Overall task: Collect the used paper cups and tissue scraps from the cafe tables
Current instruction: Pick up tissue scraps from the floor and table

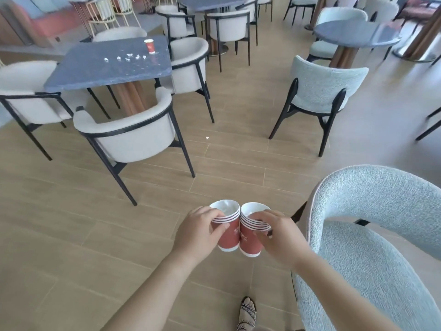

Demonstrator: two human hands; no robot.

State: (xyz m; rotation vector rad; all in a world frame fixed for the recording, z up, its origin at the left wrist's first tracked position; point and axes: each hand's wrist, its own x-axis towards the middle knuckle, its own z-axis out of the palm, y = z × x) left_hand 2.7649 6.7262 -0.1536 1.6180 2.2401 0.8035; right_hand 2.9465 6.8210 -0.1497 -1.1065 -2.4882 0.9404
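Note:
My left hand [199,229] grips a stack of nested red paper cups [229,238] with white rims. My right hand [278,231] grips a second such stack [248,242]. The two stacks touch side by side above the floor in front of me. Ahead to the left, a single red paper cup [149,46] stands upright on a dark square table [95,72]. Several white tissue scraps [128,58] lie in a loose row on that table, left of the cup. A small white scrap [207,137] lies on the floor tiles.
White armchairs [128,130] surround the square table. A pale blue chair [372,235] stands close at my right and another [322,89] farther ahead. A round dark table [358,34] is at the back right, more tables and chairs behind. My sandalled foot [247,314] shows below.

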